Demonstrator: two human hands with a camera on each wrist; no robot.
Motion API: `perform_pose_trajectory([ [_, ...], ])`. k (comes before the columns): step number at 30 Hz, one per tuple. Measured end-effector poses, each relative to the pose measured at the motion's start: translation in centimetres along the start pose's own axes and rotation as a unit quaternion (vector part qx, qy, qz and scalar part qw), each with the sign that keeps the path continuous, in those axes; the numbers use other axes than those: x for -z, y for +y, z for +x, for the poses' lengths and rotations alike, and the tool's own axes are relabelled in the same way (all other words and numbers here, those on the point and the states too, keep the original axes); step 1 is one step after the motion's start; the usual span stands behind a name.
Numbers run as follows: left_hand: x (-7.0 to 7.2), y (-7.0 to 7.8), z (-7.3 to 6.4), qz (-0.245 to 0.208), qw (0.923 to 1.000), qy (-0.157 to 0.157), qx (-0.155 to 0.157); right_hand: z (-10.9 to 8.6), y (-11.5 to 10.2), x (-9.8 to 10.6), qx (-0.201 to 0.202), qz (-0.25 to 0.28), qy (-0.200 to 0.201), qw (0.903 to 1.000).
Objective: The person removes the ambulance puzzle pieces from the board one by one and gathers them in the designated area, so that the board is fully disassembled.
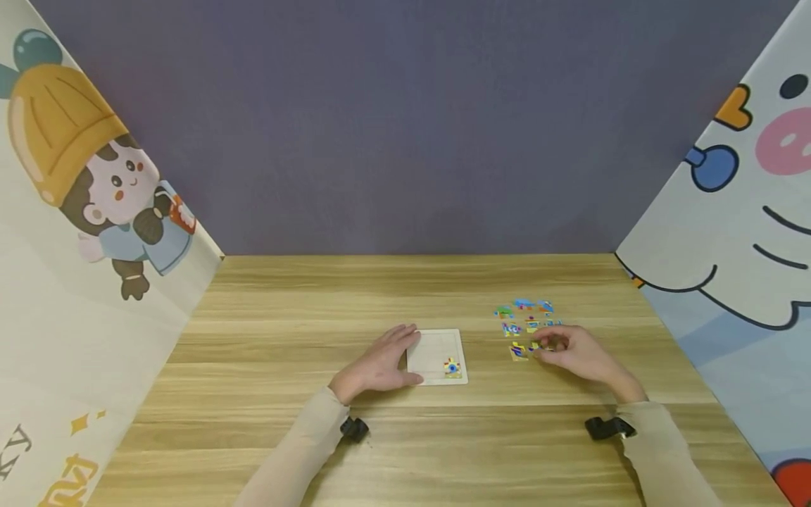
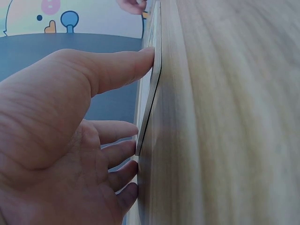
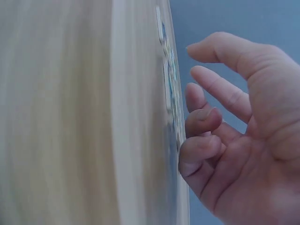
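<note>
A pale square puzzle tray (image 1: 427, 352) lies flat on the wooden table. One yellow puzzle piece with a blue round centre (image 1: 452, 367) sits in its near right corner. My left hand (image 1: 380, 359) is spread along the tray's left side, thumb on the near edge and fingertips at the far left corner. Over the loose puzzle pieces hovers my right hand (image 1: 583, 352), thumb and index finger apart, the other fingers bent; nothing shows between them. A yellow and purple piece (image 1: 517, 351) lies just left of its fingertips, and the hand partly covers others.
Several more colourful pieces (image 1: 512, 329) lie in loose rows right of the tray, a green one (image 1: 503, 311) among the farthest. A dark grey panel (image 1: 418, 127) rises behind the table (image 1: 304, 296). Cartoon-printed walls stand on both sides. Each wrist wears a black strap device (image 1: 608, 427).
</note>
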State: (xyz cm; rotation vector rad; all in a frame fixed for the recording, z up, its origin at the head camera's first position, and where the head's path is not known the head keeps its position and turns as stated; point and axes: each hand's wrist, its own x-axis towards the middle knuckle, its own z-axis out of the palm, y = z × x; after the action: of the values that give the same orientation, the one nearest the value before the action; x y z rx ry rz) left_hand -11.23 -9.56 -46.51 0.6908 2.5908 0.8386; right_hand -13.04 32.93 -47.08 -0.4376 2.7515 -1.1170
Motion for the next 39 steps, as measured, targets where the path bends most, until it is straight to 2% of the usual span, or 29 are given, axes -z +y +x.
perform_pose_trajectory([
  [5,0.0,-0.1,0.0,0.0,1.0,0.002,-0.004,0.4,-1.0,-0.9,0.02,-0.01,0.003,0.9997],
  [10,-0.1,-0.2,0.0,0.001,1.0,0.001,-0.003,0.8,-2.0,-2.0,0.024,-0.014,0.0,0.9996],
  [16,0.0,-0.1,-0.1,-0.002,1.0,-0.002,0.002,1.3,-3.3,-3.2,0.037,0.007,-0.02,0.9991],
  [23,-0.1,-0.3,0.0,0.003,1.0,-0.004,0.003,1.6,-4.2,-4.6,0.06,-0.012,-0.031,0.9976],
  [34,-0.1,-0.2,0.0,0.002,1.0,-0.006,0.004,2.4,-6.3,-6.3,0.103,0.008,-0.06,0.9928],
  [39,-0.1,-0.1,0.0,0.002,1.0,-0.005,0.004,2.7,-7.2,-7.1,0.102,0.009,-0.071,0.9922],
])
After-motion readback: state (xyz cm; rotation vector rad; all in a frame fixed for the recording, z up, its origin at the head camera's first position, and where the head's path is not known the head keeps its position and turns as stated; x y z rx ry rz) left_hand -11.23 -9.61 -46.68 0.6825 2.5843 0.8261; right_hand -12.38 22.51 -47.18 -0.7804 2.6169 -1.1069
